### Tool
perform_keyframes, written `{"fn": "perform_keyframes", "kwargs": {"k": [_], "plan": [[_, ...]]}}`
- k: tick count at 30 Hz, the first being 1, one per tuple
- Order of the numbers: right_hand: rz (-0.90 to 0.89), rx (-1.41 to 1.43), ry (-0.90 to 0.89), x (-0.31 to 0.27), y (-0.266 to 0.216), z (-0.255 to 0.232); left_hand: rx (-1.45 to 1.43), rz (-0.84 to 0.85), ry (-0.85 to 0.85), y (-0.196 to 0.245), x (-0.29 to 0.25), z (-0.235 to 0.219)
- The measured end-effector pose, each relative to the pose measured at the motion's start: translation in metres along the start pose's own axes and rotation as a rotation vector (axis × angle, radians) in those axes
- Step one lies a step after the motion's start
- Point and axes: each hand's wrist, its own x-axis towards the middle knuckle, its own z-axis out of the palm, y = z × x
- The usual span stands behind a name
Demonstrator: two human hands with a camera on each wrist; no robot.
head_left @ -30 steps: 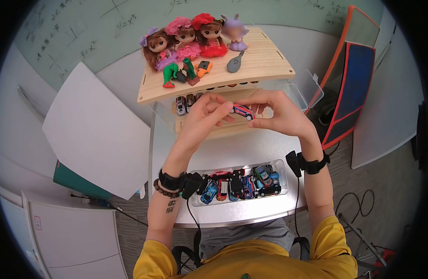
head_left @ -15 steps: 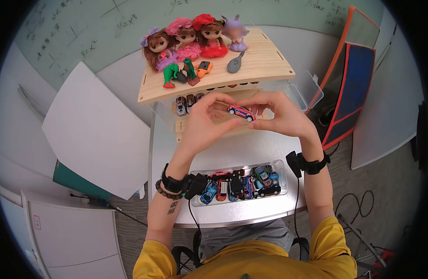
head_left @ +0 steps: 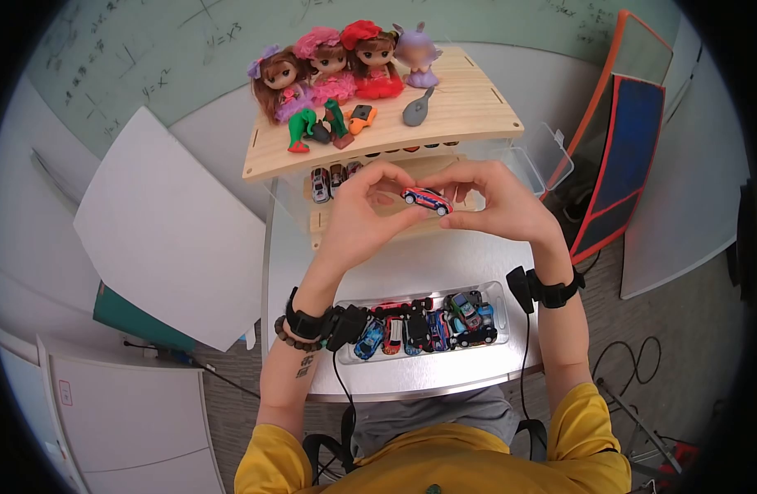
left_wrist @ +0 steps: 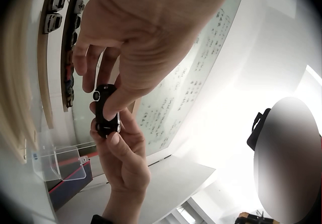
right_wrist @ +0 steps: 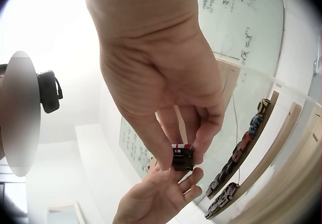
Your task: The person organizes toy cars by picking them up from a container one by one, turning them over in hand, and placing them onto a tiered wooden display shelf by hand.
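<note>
Over the shelf's front edge, a small red, blue and white toy car (head_left: 428,200) is held up between both hands. My left hand (head_left: 358,218) pinches its left end, and my right hand (head_left: 502,206) grips the right end between thumb and fingers. From the left wrist, the car's black underside (left_wrist: 106,108) shows, the left thumb lying across it and the right thumb at its lower end. The right wrist view has the right fingers around the car (right_wrist: 182,158), with the left hand (right_wrist: 156,196) below. Nearer the body, a clear tray (head_left: 503,293) contains several more toy cars (head_left: 393,336).
Beyond the hands stands a wooden-topped shelf (head_left: 469,107) with several dolls (head_left: 370,70) and small clay-like figures (head_left: 302,132) on top. Several toy cars (head_left: 320,186) line its lower tier. A clear lidded box (head_left: 531,177) is at its right. Cables (head_left: 524,362) hang from both wrists.
The left thumb and fingers have shifted lower and left along the car, uncovering its left wheel and side. The car has levelled slightly. My right hand has barely moved.
</note>
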Motion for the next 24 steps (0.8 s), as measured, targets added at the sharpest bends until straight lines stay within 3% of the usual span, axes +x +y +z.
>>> {"fn": "perform_keyframes", "kwargs": {"k": [14,24], "plan": [[0.034,0.041,0.026,0.0006,-0.0014,0.0003,0.011,0.028,0.02,0.0014,0.0004,0.0011],[-0.003,-0.1,0.128,0.0014,-0.004,0.0088,0.1,0.064,0.034,0.0059,0.0002,0.0012]]}}
